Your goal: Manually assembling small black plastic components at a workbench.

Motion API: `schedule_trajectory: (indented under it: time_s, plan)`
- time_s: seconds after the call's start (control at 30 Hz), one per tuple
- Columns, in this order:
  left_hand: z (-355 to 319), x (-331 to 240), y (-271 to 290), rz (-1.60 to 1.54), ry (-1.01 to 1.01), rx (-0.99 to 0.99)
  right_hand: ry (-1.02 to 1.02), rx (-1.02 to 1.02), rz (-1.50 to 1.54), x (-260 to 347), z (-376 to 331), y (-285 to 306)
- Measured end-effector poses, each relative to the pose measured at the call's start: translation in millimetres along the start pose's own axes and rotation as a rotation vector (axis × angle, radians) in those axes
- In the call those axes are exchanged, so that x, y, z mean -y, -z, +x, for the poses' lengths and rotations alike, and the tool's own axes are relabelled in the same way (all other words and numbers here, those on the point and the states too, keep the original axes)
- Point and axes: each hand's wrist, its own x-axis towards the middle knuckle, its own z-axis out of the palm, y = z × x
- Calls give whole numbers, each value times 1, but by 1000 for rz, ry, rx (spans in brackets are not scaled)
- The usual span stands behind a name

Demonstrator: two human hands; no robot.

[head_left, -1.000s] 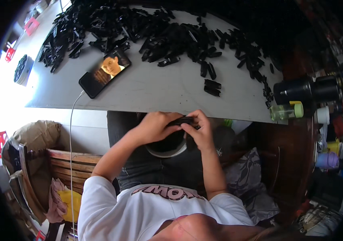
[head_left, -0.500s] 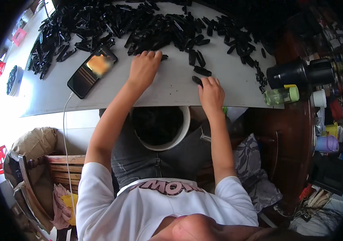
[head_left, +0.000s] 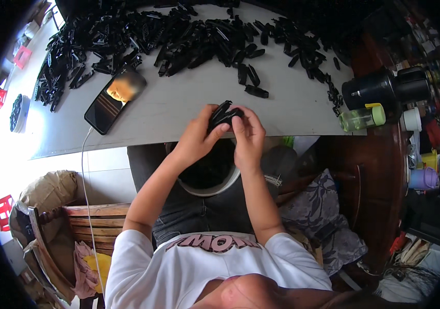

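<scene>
Pinched between left hand [head_left: 195, 138] and right hand [head_left: 247, 135] at the table edge [head_left: 142, 135]: small black plastic parts [head_left: 223, 114]; likely light, rigid, smooth; best gripped at the ends; loose pile [head_left: 179, 41] at 12 o'clock.

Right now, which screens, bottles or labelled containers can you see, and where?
Phone: left on the table, flat black slab, screen lit orange, white cable attached.
Bottle: table's right edge, on its side, clear green with green cap.
Black jug: right beside the table.
Purple cup: far right.
</scene>
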Motion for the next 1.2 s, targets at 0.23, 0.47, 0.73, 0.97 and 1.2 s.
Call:
schedule_trajectory:
  time_s: [0.23, 0.47, 0.73, 0.97, 1.2]
  plan:
    - [-1, -4, 0, -245, 138, 173, 166, -36, -198, 4, -3, -3]
    - [3, 8, -8, -195, -114, 155, -99, 126, 291, -5, 1, 11]
    - [0, 7, -21, -321, 53, 127, -82, 53, 278, -7, 2, 13]
    - [-2, 9, -18, -312, 87, 180, -72, 73, 274, -8, 2, 16]
    - [33, 12, -7, 254, -249, 157, -1, -9, 156, -10, 24, 34]
